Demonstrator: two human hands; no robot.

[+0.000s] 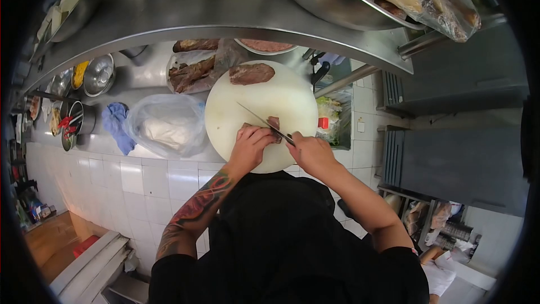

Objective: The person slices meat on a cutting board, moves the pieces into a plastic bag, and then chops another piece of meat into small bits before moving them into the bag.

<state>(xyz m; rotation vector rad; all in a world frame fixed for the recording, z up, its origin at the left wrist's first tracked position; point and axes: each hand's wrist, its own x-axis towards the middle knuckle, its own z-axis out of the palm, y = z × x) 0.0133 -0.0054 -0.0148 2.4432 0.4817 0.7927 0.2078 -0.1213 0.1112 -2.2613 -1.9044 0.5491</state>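
Observation:
On the round white cutting board (pixel 225 118) lies a small piece of dark meat (pixel 274 121), near the board's front. My left hand (pixel 251 143) presses its bent fingers on this meat from the left. My right hand (pixel 309 152) is closed around the handle of a knife (pixel 260 116), whose blade points up and to the left and crosses the meat. A larger oval piece of meat (pixel 252 74) rests at the back of the board, touched by neither hand.
Left of the board are a plastic bag of white contents (pixel 171 125), a blue cloth (pixel 117 127) and metal bowls (pixel 99 74). Bagged meat (pixel 194 73) lies behind. A steel shelf (pixel 225 6) hangs above. Part of another person (pixel 439 273) shows at lower right.

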